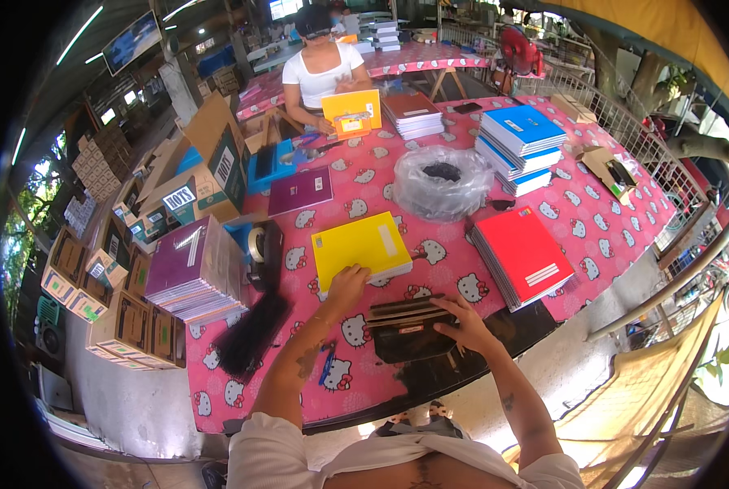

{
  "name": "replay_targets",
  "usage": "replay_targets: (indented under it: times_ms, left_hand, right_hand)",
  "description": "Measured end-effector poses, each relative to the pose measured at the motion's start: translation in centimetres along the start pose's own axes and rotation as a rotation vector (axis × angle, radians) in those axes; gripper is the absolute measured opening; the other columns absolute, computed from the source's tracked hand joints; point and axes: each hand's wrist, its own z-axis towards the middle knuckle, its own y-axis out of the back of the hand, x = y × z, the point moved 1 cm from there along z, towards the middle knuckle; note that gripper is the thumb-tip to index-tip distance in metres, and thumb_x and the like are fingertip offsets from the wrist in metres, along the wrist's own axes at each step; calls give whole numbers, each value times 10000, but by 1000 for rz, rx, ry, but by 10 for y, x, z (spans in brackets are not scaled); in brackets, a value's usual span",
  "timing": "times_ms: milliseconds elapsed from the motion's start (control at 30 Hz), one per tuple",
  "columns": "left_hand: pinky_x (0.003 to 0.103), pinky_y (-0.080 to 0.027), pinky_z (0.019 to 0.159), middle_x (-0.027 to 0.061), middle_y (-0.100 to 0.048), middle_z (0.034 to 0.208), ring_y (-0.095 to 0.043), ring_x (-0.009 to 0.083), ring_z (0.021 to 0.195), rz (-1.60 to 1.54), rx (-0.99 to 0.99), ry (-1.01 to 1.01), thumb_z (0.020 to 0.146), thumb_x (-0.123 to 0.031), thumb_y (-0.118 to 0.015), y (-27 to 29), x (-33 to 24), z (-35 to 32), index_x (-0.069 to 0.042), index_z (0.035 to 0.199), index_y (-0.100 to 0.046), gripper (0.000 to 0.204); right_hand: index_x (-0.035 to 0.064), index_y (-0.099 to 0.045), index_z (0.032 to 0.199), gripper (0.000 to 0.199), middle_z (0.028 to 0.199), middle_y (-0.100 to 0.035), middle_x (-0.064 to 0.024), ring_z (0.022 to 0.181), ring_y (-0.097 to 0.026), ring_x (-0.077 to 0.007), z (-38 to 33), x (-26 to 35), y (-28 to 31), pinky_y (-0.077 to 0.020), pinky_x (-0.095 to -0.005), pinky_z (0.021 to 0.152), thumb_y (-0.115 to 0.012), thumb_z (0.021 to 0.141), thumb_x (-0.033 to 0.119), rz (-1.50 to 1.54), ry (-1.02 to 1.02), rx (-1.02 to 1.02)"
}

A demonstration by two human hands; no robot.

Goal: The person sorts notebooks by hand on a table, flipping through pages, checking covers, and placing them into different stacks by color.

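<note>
Left hand point(346, 287) – yellow notebook point(361, 248), crosswise

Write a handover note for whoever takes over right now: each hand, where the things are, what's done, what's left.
Left hand: resting on the near edge of the yellow notebook, fingers on the cover, not gripping.
Right hand: pressed on the dark pouch at the table edge.
Nearby: red stack to the right, purple stack to the left, blue stack far right, blue pen near the left forearm.
Done: one yellow notebook laid out in front.
Left: the stacks look untouched; what goes in the pouch I cannot tell.
</note>
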Motion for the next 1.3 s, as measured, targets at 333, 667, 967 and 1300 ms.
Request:
replay_targets:
  times_ms: [333, 667, 967, 1300]
  left_hand:
    - [460, -539, 753, 124, -683, 919, -674, 357, 867, -59, -6, 101, 928, -168, -649, 3, 9, 1, -76, 1014, -723, 146]
    - [475, -538, 717, 125, -700, 921, -681, 361, 832, -164, -111, 179, 947, -178, -636, -14, -14, 29, -91, 990, -708, 121]
    - [486, -540, 720, 126, -702, 945, -684, 365, 824, -75, -139, 325, 964, -204, -629, 2, 8, -22, -94, 1044, -694, 151]
    - [458, -518, 729, 127, -656, 920, -661, 354, 781, 214, -273, -3, 878, -54, -593, 121, -50, 78, -72, 1170, -648, 298]
  right_hand:
    - [129, -618, 1380, 505, 1182, -627, -128, 1162, -603, -313, 25, -19, -1, -497, -395, 972, -739, 917, 291, -284, 86, -49]
    - [-20, -585, 1292, 483, 1125, -684, -244, 1072, -661, -361, 160, -167, -49, -518, -424, 925, -689, 891, 228, -18, -40, 160]
    - [6, -485, 1448, 688, 1426, -507, -273, 1319, -513, -406, 184, -48, -70, -429, -477, 1086, -688, 889, 352, -587, -225, 405]
    - [73, -225, 1583, 787, 1422, -547, -126, 1363, -482, -280, 181, -25, -11, -353, -463, 1134, -679, 948, 182, 535, -105, -134]
